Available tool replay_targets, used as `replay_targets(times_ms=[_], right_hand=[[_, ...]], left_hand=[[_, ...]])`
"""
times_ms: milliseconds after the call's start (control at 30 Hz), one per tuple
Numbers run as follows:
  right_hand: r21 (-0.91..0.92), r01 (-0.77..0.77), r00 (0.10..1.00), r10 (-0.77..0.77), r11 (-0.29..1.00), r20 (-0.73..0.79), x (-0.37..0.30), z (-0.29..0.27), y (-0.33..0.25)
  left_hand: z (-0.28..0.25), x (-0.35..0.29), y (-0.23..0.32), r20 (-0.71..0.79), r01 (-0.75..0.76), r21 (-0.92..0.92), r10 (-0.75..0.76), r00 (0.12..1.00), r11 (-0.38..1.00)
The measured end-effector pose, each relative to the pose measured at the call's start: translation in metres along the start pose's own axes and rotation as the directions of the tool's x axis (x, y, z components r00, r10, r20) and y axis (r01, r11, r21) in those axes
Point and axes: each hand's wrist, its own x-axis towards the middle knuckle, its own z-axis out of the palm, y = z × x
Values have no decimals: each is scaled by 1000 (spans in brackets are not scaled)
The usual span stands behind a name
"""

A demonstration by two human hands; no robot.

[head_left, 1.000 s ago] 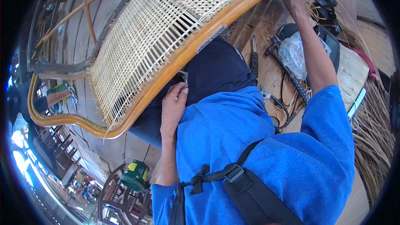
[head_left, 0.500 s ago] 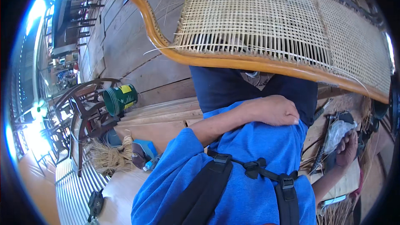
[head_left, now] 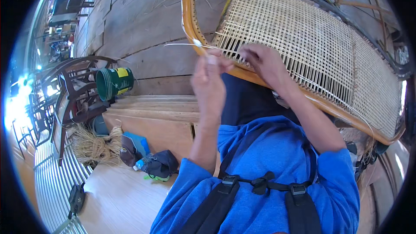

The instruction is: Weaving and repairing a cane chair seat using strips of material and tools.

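Note:
A curved, orange-brown wooden chair frame (head_left: 303, 90) lies across my lap, with a woven cane panel (head_left: 294, 26) stretched inside it. Near its left corner the weave is looser, with gaps between the strands. A pale cane strand (head_left: 180, 44) runs over the frame there, its free end sticking out to the left. My left hand (head_left: 209, 76) is raised at this corner, thumb and fingers pinched on the strand. Just to the right, my right hand (head_left: 266, 65) bends over the panel's near edge, fingers curled at the loose strands; what its fingertips grip is hidden.
On the left stand a green bucket (head_left: 113, 83) and dark wooden chair frames (head_left: 71, 89). A bundle of raw fibre (head_left: 97, 143) lies near a black bag (head_left: 161, 164) and a small bottle (head_left: 141, 164). A wooden bench edge (head_left: 151, 123) runs beside me.
My left hand has gone from my lap up to the frame's corner. My right hand has left the plastic bag at the right and come to the panel. The view has shifted.

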Motion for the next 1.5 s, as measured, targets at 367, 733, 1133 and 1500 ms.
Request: replay_targets(times_ms=[367,733,1133,1500], right_hand=[[-341,40,999,-34,939,24,78,79,28],[-235,109,994,-111,966,8,83,68,41],[-227,4,997,13,974,74,85,66,40],[-188,34,999,-31,982,19,82,69,42]], left_hand=[[-43,47,-41,-18,80,440,-80,997,895],[-33,73,-56,25,105,575,-146,989,811],[-30,73,-46,77,83,574,-155,985,815],[-34,68,-45,102,121,469,-190,976,875]])
